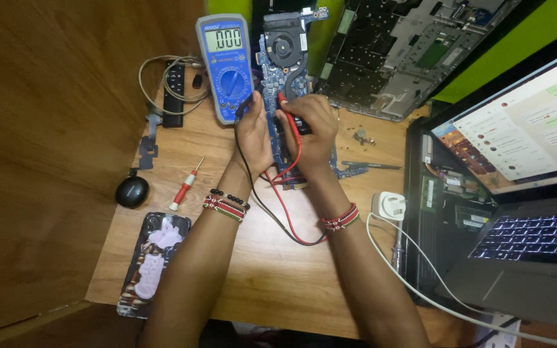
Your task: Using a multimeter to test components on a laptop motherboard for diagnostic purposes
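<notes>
Nearest the camera, two bare forearms with beaded wristbands reach across the wooden desk. The left hand is closed around a black probe, the right hand pinches a red probe, and both tips rest on the blue circuit board, which lies flat under the hands and runs up toward the desk's far edge. The probe leads loop back toward the wrists. Just left of the board stands a blue multimeter. Farther left lie a red-handled screwdriver and a phone. On the right are a white plug and an open laptop.
</notes>
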